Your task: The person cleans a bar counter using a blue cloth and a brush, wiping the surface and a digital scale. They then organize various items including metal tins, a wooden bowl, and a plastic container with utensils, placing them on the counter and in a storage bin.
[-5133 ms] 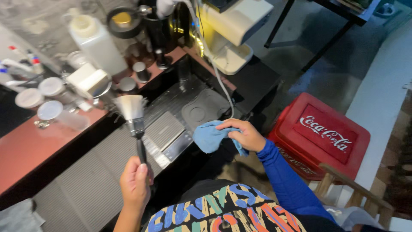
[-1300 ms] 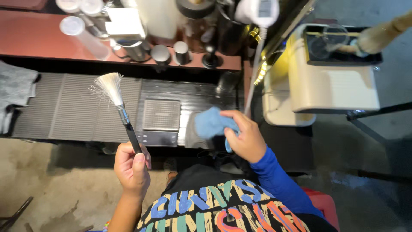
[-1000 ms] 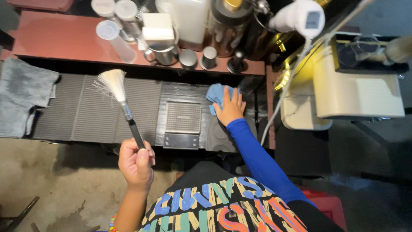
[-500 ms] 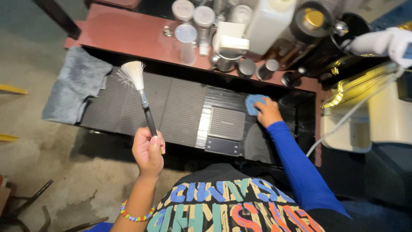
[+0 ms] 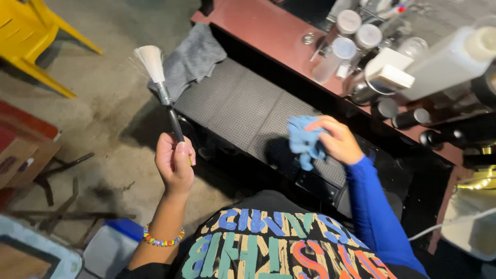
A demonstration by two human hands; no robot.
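Blue cloth [image 5: 305, 140] is bunched in the right hand [image 5: 338, 140], fingers curled around it, pressed on the dark ribbed mat [image 5: 243, 101], over its right part. Left hand [image 5: 174, 163] is fisted on the black handle of a brush [image 5: 161, 88], long axis running up-left, white bristles off the mat's left edge beside a grey rag [image 5: 194, 59]. Right hand is nearer the mat.

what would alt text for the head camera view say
Seen from above, a person's right hand presses a blue cloth onto a black perforated mat, while the left hand holds a white-bristled brush upright. A grey cloth lies at the mat's far end.
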